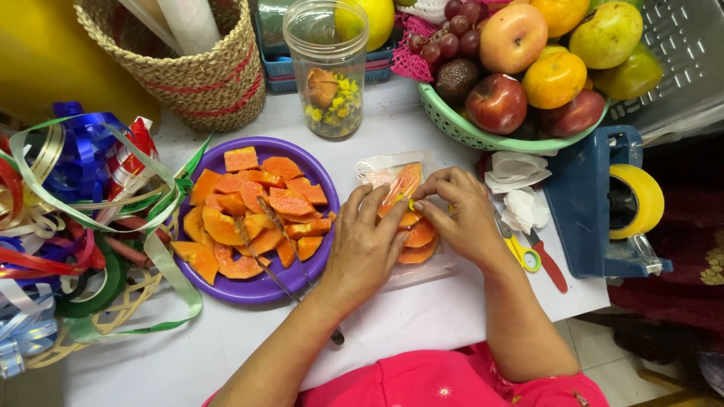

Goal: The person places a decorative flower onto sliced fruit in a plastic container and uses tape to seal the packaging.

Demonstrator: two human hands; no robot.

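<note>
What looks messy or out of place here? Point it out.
The ribbons lie in a loose tangle at the table's left edge, partly hanging over it. Elsewhere nothing looks spilled: the papaya pieces sit inside the purple plate.

Both bare forearms reach up from the near edge and angle toward each other. The left hand (367,245) lies palm down, fingers bent and pointing far-right. The right hand (458,215) is curled, fingertips pinched together and pointing left, just beside the left fingertips.
</note>
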